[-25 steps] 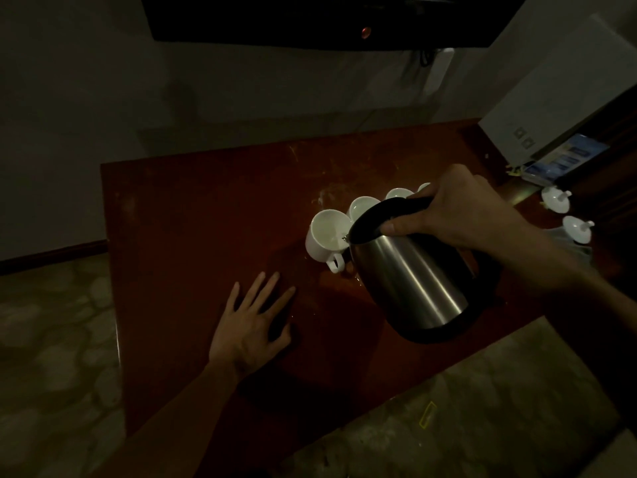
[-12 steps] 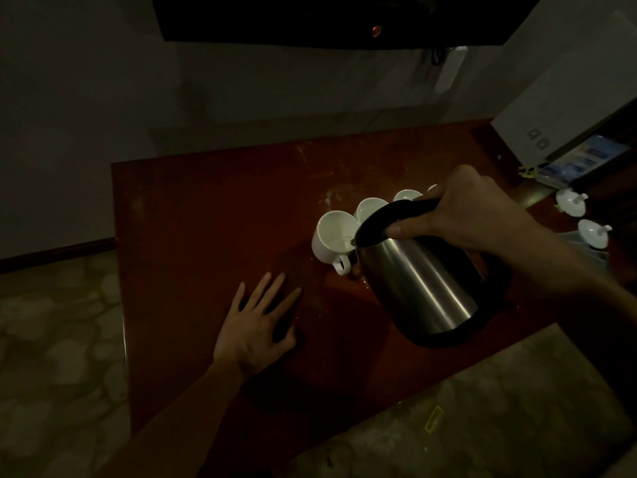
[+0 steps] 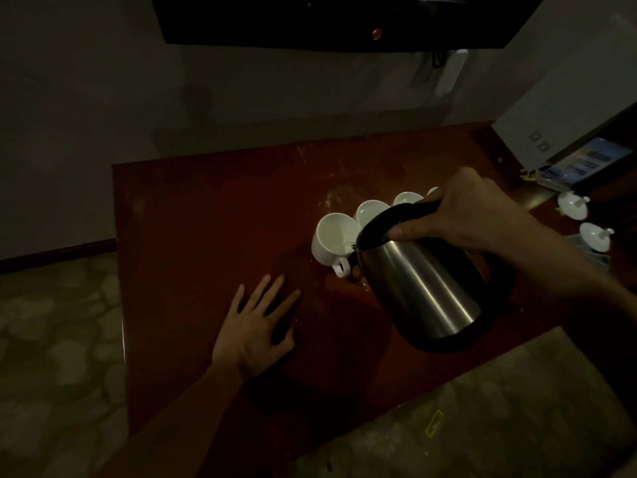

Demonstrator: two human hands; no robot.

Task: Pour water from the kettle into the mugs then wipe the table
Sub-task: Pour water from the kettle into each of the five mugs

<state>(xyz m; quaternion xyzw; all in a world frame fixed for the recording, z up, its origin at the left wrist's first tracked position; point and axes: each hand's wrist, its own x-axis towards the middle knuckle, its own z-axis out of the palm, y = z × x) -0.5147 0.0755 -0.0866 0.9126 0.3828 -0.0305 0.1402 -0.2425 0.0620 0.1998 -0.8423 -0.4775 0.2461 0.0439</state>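
Observation:
A steel kettle (image 3: 427, 291) with a black lid and handle hangs tilted over the dark red table (image 3: 206, 219), its spout at the rim of the nearest white mug (image 3: 332, 241). My right hand (image 3: 462, 212) grips the kettle's handle from above. More white mugs stand in a row behind the nearest one: a second mug (image 3: 370, 210), a third mug (image 3: 406, 198), and the edge of another, partly hidden by my hand. My left hand (image 3: 256, 326) lies flat on the table, fingers spread, left of the kettle and in front of the mugs.
Two white lidded pots (image 3: 574, 205) (image 3: 594, 236) stand at the table's right end, with a blue leaflet (image 3: 582, 162) and a white box (image 3: 565, 108) behind them. A dark screen (image 3: 327, 22) hangs on the wall. Small wet spots lie near the first mug. The table's near edge runs diagonally.
The kettle and my right hand stay at the first mug's rim with hardly any shift. My left hand stays flat on the table. The view has drifted slightly.

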